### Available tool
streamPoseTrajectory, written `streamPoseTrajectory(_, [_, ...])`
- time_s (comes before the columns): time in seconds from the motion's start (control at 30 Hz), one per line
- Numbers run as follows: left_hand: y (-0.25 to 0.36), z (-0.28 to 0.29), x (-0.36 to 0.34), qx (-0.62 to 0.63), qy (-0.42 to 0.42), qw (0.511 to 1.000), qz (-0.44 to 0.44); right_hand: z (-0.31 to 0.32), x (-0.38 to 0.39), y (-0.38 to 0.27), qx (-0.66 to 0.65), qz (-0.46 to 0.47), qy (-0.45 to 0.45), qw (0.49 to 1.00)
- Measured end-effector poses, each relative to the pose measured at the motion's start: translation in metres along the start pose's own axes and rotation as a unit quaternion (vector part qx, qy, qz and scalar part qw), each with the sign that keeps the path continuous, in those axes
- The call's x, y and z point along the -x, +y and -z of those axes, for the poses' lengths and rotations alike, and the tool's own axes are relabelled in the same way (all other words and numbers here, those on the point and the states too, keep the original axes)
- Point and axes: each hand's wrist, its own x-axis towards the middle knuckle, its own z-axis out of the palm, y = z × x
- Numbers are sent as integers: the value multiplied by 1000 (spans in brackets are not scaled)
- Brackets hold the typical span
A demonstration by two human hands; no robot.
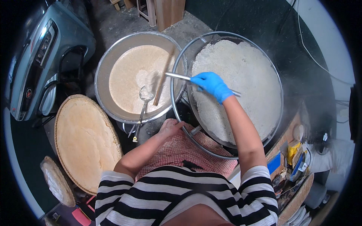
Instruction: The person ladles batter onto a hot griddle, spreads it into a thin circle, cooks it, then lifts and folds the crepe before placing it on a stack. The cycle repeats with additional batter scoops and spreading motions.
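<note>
My right hand (212, 84), in a blue glove, is closed around the metal handle of a T-shaped spreader (181, 76). Its wooden blade (164, 77) hangs over a deep metal pot (103, 94) of beige batter (126, 83). Under my right forearm, a thin pale sheet of cooked batter (241, 75) covers a large round griddle, encircled by a metal ring (275, 67). My bare left hand (171, 130) rests low by the ring's near left side, a finger stretched out to the rim; its other fingers are partly hidden. A metal ladle (146, 94) leans in the pot.
A stack of round pale flatbreads (86, 139) stands at left, beside a smaller wrapped bundle (58, 182). A grey-blue machine (49, 56) is at far left. At lower right, a wooden shelf (298, 199) holds assorted packets and tools. A checked apron (162, 152) covers my lap.
</note>
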Motion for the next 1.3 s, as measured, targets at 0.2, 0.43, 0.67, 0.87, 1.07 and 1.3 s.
streamPoseTrajectory(0.2, [25,3,18,-139,-67,987,-39,-3,135,52,-98,-73,150,981])
streamPoseTrajectory(0.43, [63,-109,72,99,-85,968,-215,-94,261,57,-158,-145,316,924])
streamPoseTrajectory(0.67, [83,-155,86,65,-189,963,-183,-119,322,82,-253,-100,448,851])
streamPoseTrajectory(0.87, [125,-100,97,102,-158,969,-158,-36,438,225,49,-299,678,670])
streamPoseTrajectory(1.07, [103,-85,112,119,-133,976,-124,-15,471,286,83,-544,564,616])
streamPoseTrajectory(1.3, [86,-86,134,196,-57,960,-193,-10,485,307,68,-511,572,638])
